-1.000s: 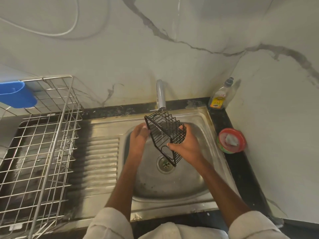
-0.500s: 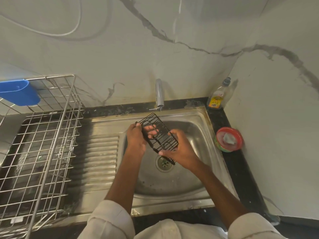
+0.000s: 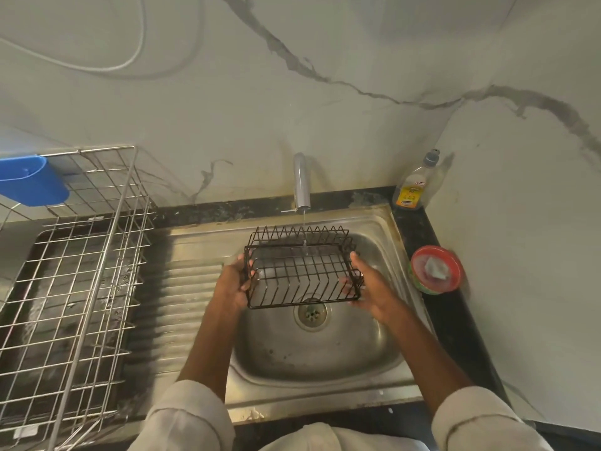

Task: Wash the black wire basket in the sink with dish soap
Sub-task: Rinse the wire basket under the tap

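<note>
I hold the black wire basket (image 3: 302, 268) level above the steel sink (image 3: 383, 349), its open side up. My left hand (image 3: 232, 284) grips its left end and my right hand (image 3: 367, 288) grips its right end. A thin stream of water runs from the tap (image 3: 301, 183) onto the back part of the basket. The dish soap bottle (image 3: 414, 183) stands on the counter at the sink's back right corner.
A large steel wire dish rack (image 3: 74, 288) sits on the drainboard to the left, with a blue plastic holder (image 3: 31, 180) hung on its back edge. A red and green round tub (image 3: 435, 270) with a scrubber lies on the black counter at right. The drain (image 3: 312, 312) lies below the basket.
The basket was tilted on edge, held close between both hands. It has been turned level and wide, and my hands have moved apart to its two ends under the water.
</note>
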